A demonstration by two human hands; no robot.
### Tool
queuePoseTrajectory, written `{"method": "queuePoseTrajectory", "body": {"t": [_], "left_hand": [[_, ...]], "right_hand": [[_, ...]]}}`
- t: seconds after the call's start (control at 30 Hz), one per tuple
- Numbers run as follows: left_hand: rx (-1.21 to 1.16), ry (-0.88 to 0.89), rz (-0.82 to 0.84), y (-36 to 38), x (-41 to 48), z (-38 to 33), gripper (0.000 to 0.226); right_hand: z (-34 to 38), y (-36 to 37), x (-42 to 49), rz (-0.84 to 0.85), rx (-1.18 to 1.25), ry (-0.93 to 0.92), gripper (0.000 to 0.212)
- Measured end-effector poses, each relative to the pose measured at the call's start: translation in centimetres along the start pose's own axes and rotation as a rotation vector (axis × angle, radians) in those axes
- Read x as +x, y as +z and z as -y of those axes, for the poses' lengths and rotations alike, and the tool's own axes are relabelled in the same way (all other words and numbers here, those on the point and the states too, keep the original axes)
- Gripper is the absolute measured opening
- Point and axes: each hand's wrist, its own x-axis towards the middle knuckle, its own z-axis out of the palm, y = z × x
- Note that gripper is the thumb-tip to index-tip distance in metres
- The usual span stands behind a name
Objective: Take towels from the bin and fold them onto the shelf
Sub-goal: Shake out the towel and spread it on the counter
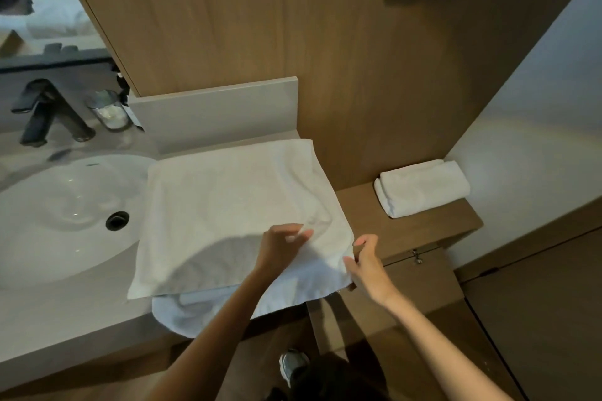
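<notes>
Two white towels in view. Working towel (234, 205) lies spread flat on the desk (65, 329) beside the sink (58, 205), near edge hanging over the front; more white cloth bunches under that edge, either its own lower layer or a second piece, cannot tell. Folded towel (422, 189) sits on the wooden shelf (374, 221) to the right, against the wall.

Handling, judged: soft terry, light, limp. No stiffness, so it will sag wherever unsupported and hold creases. Not slippery, not fragile. Best taken at corners or along a hemmed edge, both hands well apart, so the fold line stays straight.

Left hand (280, 244) rests on the cloth near the right front area, fingers loosely curled, thumb and forefinger close together over a small ridge; the grip looks like a light pinch, but cannot tell for certain. Right hand (363, 257) is at the towel's right front corner, fingers closed lightly on the edge.

Outward: dark faucet (49, 111) and a glass (109, 114) behind the sink. Bin not in view.
</notes>
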Motion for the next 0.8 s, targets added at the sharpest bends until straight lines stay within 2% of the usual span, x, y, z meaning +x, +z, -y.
{"method": "queuePoseTrajectory", "body": {"t": [0.07, 0.13, 0.17, 0.27, 0.37, 0.43, 0.53, 0.67, 0.8], "left_hand": [[-0.137, -0.051, -0.023, -1.2, 0.0, -1.3, 0.042], [-0.227, -0.073, -0.031, -2.9, -0.3, -3.1, 0.017], [-0.263, -0.078, -0.055, -3.7, -0.5, -4.2, 0.004], [-0.373, -0.046, -0.121, -6.4, -0.9, -7.0, 0.011], [-0.410, 0.028, -0.176, -9.4, -0.9, -9.4, 0.013], [-0.374, 0.049, -0.220, -11.3, -0.3, -10.2, 0.015], [-0.349, 0.094, -0.260, -14.2, 0.5, -11.2, 0.015], [-0.377, 0.177, -0.266, -17.5, 1.0, -13.4, 0.011], [-0.385, 0.294, -0.249, -20.4, 0.6, -16.1, 0.016]], "right_hand": [[2.1, -1.1, -0.9, 0.021, 0.087, -0.096, 0.022], [4.5, -2.0, -1.3, 0.013, 0.141, -0.190, 0.011], [5.6, -2.4, -1.2, 0.007, 0.151, -0.225, 0.013], [9.3, -3.1, -1.1, 0.039, 0.237, -0.230, 0.027], [12.8, -3.4, -1.1, 0.097, 0.215, -0.347, 0.022], [15.1, -3.5, -1.1, 0.066, 0.113, -0.465, 0.014], [19.2, -3.6, -1.2, -0.037, 0.059, -0.622, 0.014], [24.8, -4.3, -1.1, -0.083, 0.029, -0.760, 0.018], [29.3, -4.9, -1.5, -0.128, -0.059, -0.890, 0.014]]}}
